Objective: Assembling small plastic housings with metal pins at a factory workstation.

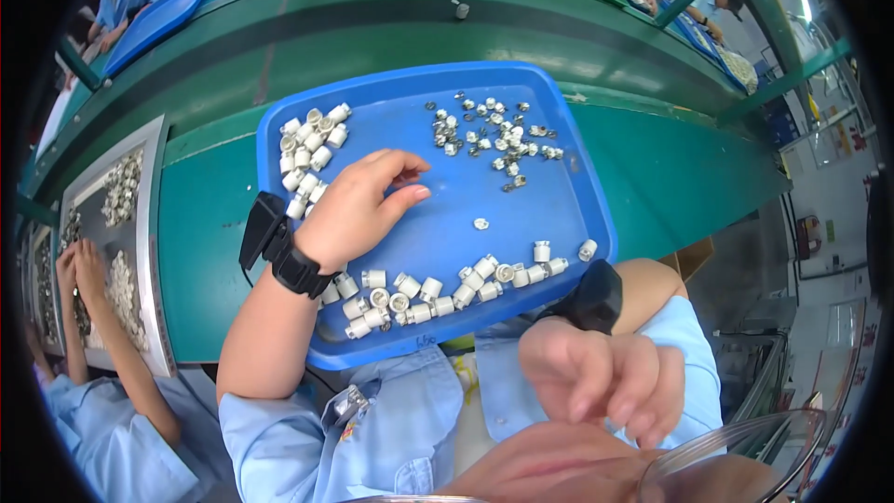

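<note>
My left hand [358, 200] hovers over the left middle of a blue tray [410, 130], its thumb and bent fingers apart with nothing visible between them. Close to its wrist, a group of white cylindrical caps [310, 144] lies along the tray's left side. Raised above the tray's near right edge is my right hand [605, 377], its fingers loosely bent and hanging apart; no object shows in it, though its palm is hidden. One small white piece [480, 224] lies alone near the tray's middle. More white cylinders [431, 290] line the near side.
Small white and dark metallic parts [503, 138] are scattered at the tray's far right. The tray rests on a green bench [661, 168]. At left, another person's hands [84, 270] work over a metal-framed tray [154, 251]. Other people sit beyond the far ledge.
</note>
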`<state>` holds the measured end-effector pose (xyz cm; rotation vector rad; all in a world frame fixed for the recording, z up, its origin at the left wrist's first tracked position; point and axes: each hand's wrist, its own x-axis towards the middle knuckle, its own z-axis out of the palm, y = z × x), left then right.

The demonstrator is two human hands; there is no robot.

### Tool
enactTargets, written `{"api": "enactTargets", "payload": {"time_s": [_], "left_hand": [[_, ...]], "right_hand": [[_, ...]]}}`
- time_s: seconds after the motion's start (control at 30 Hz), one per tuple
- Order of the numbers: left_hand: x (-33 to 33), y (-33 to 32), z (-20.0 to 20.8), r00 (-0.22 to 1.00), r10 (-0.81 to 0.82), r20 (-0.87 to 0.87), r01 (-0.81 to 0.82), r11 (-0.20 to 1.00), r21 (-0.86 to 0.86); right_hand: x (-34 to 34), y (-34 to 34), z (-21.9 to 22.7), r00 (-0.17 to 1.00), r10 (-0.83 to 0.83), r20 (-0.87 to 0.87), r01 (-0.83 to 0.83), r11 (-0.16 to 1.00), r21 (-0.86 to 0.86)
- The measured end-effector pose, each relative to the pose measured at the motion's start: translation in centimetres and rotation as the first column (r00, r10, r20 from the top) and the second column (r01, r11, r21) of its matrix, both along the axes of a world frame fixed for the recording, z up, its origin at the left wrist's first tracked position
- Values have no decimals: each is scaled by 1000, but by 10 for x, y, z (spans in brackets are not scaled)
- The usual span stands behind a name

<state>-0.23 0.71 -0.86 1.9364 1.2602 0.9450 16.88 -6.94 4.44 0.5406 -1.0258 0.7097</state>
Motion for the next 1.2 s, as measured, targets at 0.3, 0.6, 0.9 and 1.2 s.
{"api": "enactTargets", "payload": {"time_s": [0.3,0.6,0.9,1.2], "left_hand": [[-15,12,-14,867,454,-204,-342,842,417],[-23,13,-21,849,261,-459,-243,965,99],[-25,15,-34,831,359,-424,-323,933,156],[-15,13,-19,874,268,-406,-261,963,74]], "right_hand": [[17,-5,-26,926,119,359,-134,991,17],[23,-6,-29,887,256,384,-266,964,-27],[27,-3,-35,855,223,469,-280,958,55],[38,4,-38,881,176,440,-239,967,92]]}}
